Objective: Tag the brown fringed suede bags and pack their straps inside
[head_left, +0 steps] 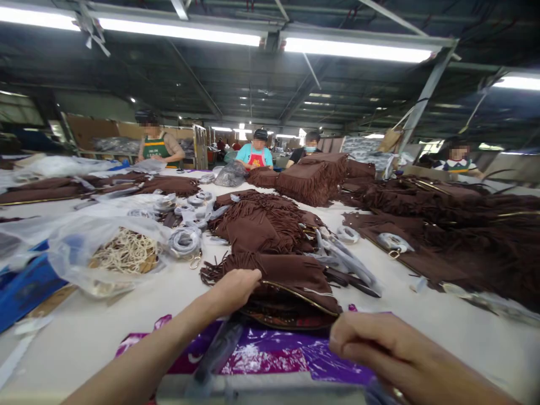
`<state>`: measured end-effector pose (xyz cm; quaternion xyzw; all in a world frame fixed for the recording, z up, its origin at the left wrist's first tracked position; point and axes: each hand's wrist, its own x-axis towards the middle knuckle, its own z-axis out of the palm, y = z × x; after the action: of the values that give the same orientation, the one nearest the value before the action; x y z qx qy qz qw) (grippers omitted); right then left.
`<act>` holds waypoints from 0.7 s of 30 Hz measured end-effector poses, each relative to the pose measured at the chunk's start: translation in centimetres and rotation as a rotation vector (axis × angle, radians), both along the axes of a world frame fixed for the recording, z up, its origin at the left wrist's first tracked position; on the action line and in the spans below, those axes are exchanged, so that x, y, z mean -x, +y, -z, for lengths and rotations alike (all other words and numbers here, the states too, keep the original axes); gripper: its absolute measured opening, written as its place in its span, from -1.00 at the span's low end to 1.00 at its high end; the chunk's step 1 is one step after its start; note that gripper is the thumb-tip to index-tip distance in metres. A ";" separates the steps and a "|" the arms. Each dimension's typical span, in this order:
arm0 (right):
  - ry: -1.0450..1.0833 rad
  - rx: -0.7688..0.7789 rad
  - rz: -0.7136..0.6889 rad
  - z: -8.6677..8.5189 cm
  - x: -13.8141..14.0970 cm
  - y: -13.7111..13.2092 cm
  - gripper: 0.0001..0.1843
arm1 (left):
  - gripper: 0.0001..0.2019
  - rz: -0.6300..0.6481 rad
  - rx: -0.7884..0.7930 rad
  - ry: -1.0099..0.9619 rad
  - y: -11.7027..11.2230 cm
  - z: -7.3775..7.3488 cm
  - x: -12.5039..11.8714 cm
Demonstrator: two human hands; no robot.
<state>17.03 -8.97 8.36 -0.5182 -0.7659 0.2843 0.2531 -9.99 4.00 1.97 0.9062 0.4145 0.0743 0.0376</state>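
A dark brown fringed bag [295, 275] lies in front of me with its gold zipper [301, 292] undone. A dark patterned lining shows inside the gap. My left hand [238, 289] is closed on the bag's upper edge, near the zipper's left part. At the right end of the opening, my right hand [371, 343] is closed with its fingers against the bag's corner. Its fingertips are hidden, so I cannot tell whether it grips the cloth or the zipper pull. Under the bag lies a shiny purple plastic sheet [270, 351].
More brown fringed bags [265, 222] are piled just behind, with stacks [314, 177] farther back and a heap [464, 225] at right. A clear plastic bag of cream cords [126, 250], wrapped rings [185, 242] and a blue bin [29, 287] stand left. Several people work beyond the table.
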 end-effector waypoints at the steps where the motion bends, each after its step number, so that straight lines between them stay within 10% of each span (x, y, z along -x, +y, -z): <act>1: -0.047 0.033 -0.061 0.7 1.1 0.8 -0.78 | -0.85 -0.022 0.005 -0.023 0.5 0.0 0.1; 8: 0.148 0.251 0.032 8.1 1.7 5.7 -0.68 | -0.87 -0.074 -0.023 -0.067 1.1 0.3 0.7; 15: 0.459 0.325 0.045 8.8 0.1 5.7 -0.51 | -0.79 0.479 -0.199 0.004 -4.5 0.3 -4.1; 21: 0.452 0.329 0.130 8.4 -0.5 5.3 -0.45 | -0.68 0.148 0.113 -0.050 -1.3 2.1 -7.0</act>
<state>17.50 -3.66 -0.06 -0.5239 -0.5988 0.4962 0.3475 -3.00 2.68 -0.15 0.9286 0.3491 0.0705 0.1045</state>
